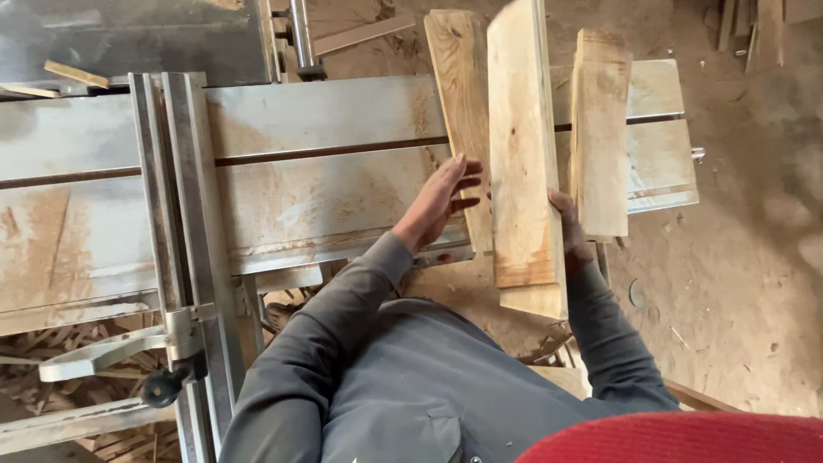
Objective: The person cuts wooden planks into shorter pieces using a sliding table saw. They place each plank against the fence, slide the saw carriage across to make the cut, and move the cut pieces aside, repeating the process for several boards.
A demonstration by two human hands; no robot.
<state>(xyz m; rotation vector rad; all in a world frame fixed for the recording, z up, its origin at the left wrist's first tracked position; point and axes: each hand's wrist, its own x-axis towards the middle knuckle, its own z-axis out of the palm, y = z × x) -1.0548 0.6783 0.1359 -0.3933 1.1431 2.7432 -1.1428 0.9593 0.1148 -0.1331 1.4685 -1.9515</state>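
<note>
Head view. The left hand (439,201), fingers spread flat, rests against the left edge of a pale rough-sawn wooden plank (523,163) held tilted over the right end of the dusty grey metal saw table (326,171). The right hand (570,231) grips this plank's right edge, fingers hidden behind it. Two similar wooden boards (600,129) lie on the table on either side. A grey metal fence rail (176,214) crosses the table's left part.

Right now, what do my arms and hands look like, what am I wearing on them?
Both arms are covered by long grey sleeves, the left sleeve and the right sleeve, ending at the wrists. The left hand and right hand are bare: no gloves, rings or watch visible.
</note>
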